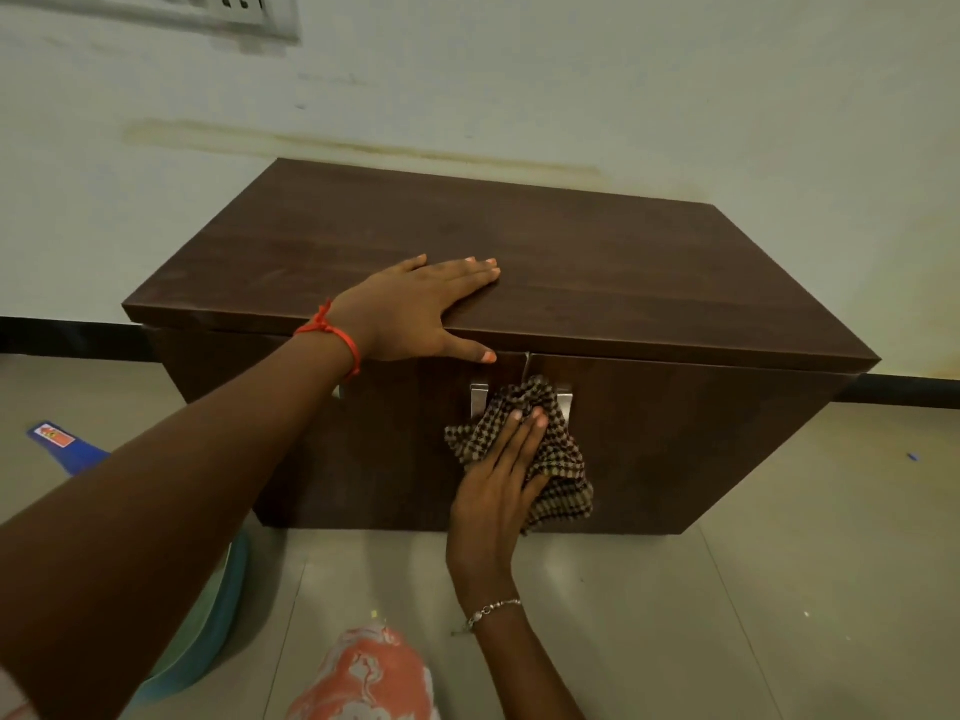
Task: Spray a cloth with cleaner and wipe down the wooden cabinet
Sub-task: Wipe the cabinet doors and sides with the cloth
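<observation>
The right hand (498, 485) presses the checked cloth (540, 454) under a flat, open palm against the cabinet (675, 449) front, right at the seam where the two doors meet, covering the metal handles (477, 402). The left hand (415, 304) lies flat and empty on the top edge, bracing. Unwiped door stretches to either side. No spray bottle is visible, and the doors are closed.

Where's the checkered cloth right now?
The checkered cloth is pressed flat by the right hand against the cabinet front, over the metal handles where both doors meet.
</observation>
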